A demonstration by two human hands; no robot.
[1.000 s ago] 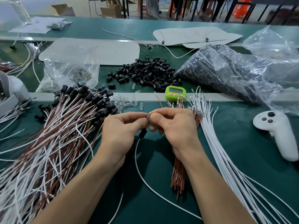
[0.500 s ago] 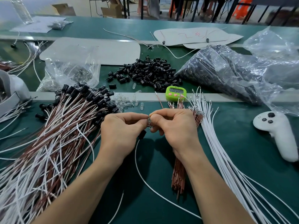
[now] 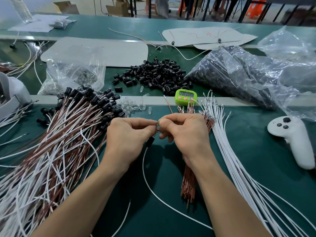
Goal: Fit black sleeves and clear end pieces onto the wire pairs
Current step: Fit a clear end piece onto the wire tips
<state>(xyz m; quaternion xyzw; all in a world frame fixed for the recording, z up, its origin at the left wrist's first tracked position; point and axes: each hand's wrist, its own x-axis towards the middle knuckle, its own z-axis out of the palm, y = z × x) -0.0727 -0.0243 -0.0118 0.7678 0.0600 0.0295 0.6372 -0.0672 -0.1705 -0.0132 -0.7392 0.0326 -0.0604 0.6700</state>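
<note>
Above the green mat, my left hand and my right hand meet fingertip to fingertip. Between them they pinch a small clear end piece at the tip of a wire pair. A black sleeve hangs on that pair just below my left fingers, and its white wire loops down across the mat. Loose black sleeves are heaped behind. Clear end pieces lie scattered by the divider strip. Bare brown wires and white wires lie to the right.
A large pile of finished wire pairs with black sleeves fills the left. A green timer stands on the divider. A white controller lies at right. Plastic bags of parts sit behind, another bag at left.
Both hands stay together at the same spot; the black sleeve hangs slightly lower on the wire than a second ago.
</note>
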